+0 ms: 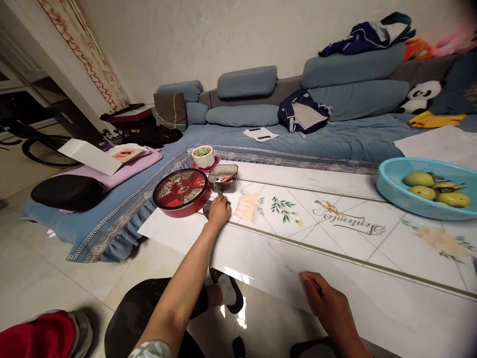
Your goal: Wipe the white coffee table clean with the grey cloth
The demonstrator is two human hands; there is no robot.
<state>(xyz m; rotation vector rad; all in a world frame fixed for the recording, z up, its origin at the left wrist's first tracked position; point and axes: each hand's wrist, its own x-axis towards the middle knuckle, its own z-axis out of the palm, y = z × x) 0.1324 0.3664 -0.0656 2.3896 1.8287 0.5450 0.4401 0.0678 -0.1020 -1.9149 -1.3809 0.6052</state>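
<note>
My left hand [219,211] reaches to the far left part of the table, its fingers closed over a small dark object [207,209] mostly hidden beneath them. Just left of it sits a round red snack tray [182,211] with a black rim and divided compartments. Behind the fingers stands a translucent brown box [229,186] with small items inside. A clear packet of pale, flat pieces [247,206] lies to the right of this hand. My right hand [330,301] is at the near table edge, fingers curled together, with nothing visible in them.
A blue plastic basket [387,196] of green fruit stands at the table's right end. Beyond the tray is a white potted plant [203,158]. The blue sofa [231,136] runs behind the table, with papers [260,134] and a backpack [303,112] on it.
</note>
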